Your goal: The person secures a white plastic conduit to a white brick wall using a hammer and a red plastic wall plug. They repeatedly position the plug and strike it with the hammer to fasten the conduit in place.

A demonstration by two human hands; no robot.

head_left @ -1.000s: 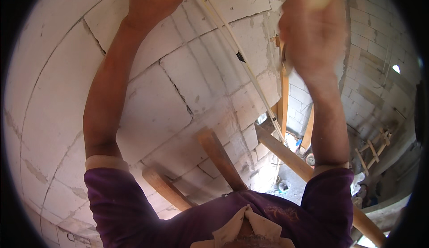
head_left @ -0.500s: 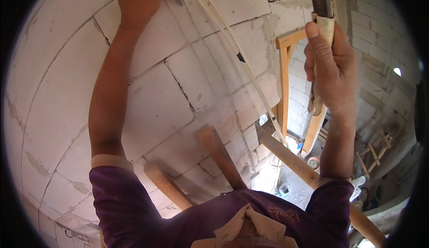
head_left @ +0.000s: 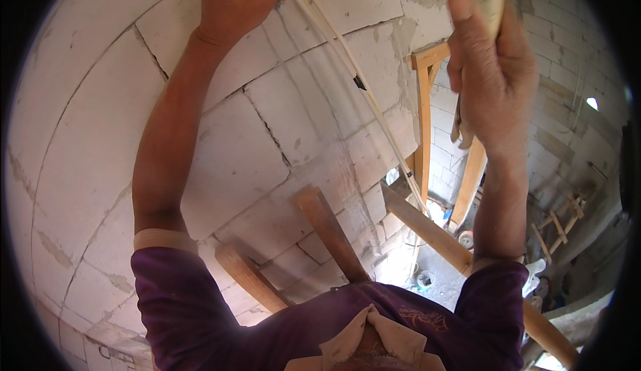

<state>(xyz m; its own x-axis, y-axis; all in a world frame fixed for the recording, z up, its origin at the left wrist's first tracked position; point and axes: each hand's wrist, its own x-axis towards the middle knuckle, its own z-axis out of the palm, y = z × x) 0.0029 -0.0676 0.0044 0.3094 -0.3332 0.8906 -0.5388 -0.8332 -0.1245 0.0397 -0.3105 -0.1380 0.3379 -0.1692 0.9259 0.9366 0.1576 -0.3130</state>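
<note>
At the upper edge, my left hand (head_left: 237, 4) is raised to the block wall, fingers curled and cut off by the picture's edge. One digit reaches right to the pale cables (head_left: 340, 44) that run down the wall. What the hand grips is mostly out of sight; only a dark bit shows by the fingers. My right hand (head_left: 494, 84), slightly blurred, is closed round the pale, worn handle (head_left: 486, 7) of a tool with a dark metal upper part. The tool's far end lies beyond the frame. A black band (head_left: 359, 82) wraps the cables.
The wall (head_left: 234, 130) is of pale blocks with cracked joints and grooves cut in it. Wooden beams (head_left: 327, 231) jut out below, and another beam (head_left: 427, 227) slants by my right arm. A timber frame (head_left: 423, 124) stands at an opening. Far below, a bucket (head_left: 425, 279) sits on the floor.
My right hand has moved up with the tool. My left hand has shifted right and slightly up toward the cables; the orange piece and dark pointed tip seen at it before are out of sight.
</note>
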